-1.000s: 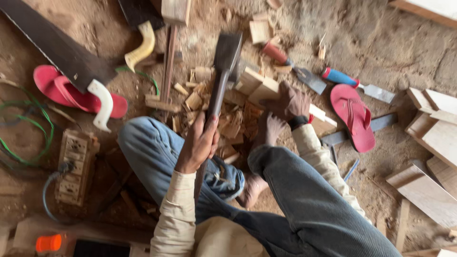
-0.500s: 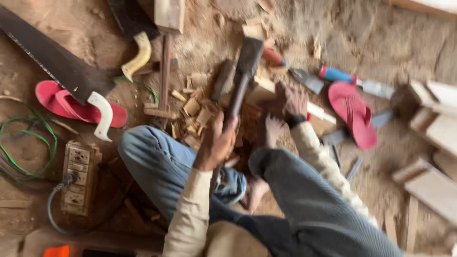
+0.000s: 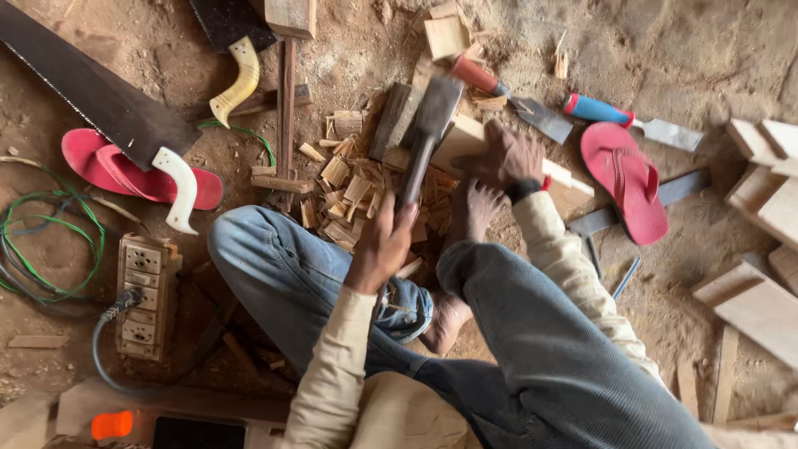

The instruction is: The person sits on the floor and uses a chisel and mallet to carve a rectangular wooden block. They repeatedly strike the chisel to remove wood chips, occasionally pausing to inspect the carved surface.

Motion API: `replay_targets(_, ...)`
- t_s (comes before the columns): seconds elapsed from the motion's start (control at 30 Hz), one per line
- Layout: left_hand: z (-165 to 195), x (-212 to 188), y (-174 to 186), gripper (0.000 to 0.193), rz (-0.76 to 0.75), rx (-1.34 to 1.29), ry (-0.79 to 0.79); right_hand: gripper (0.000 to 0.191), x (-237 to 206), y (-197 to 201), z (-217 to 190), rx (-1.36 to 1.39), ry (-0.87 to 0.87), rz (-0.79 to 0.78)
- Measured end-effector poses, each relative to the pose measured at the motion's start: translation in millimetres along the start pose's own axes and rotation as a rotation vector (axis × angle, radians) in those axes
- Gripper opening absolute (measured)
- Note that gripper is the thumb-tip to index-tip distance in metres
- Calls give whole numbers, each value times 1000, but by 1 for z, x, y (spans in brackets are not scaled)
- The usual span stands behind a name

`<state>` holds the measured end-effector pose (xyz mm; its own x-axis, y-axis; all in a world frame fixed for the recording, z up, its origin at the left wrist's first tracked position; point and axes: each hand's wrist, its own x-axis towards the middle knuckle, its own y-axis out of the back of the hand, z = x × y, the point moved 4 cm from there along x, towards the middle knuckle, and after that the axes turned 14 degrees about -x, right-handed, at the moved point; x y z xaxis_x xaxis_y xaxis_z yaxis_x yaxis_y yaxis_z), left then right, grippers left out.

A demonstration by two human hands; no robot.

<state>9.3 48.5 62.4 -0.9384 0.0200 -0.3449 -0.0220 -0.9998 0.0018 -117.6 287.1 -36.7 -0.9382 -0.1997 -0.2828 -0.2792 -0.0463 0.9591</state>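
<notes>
The person sits on a sandy dirt floor with legs in blue denim jeans folded and one bare foot set against the work. The left hand, in a cream long sleeve, has its fingers clamped around the wooden handle of a broad, flat-bladed dark metal adze; the tool's head is raised over the near end of a pale rectangular wooden block. The right hand rests palm-down on that block, fingers curled together over its top face and pressing it to the ground; the block lies just beyond the bare foot, at the centre of the view. A heap of light wood chips lies to the left of the block, touching its near side. Beyond the block lie a red-handled chisel and a blue-handled chisel, side by side but apart. A red rubber sandal lies to the right of the block, and a second red sandal lies well to the left, partly under a long dark handsaw with a white grip. A second saw with a yellowish grip lies at the upper edge. A beige multi-socket power strip sits beside the left knee, near coiled green wire. Pale sawn boards lie at the right edge.
</notes>
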Motion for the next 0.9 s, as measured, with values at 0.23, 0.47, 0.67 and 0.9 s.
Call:
replay_targets(0.23, 59, 0, 15, 36, -53, -128, -91, 79, 0, 8, -2, 34, -31, -18)
replay_targets(0.47, 75, -7, 10, 36, -100, -161, -150, 77, 1, 12, -1, 47, -37, -21)
replay_targets(0.67, 23, 13, -8, 28, -46, -16, 201, 77, 3, 13, -3, 39, -35, -2)
replay_targets(0.9, 132, -19, 14, 29, -138, -195, -272, 75, -17, 14, -6, 74, -49, 99)
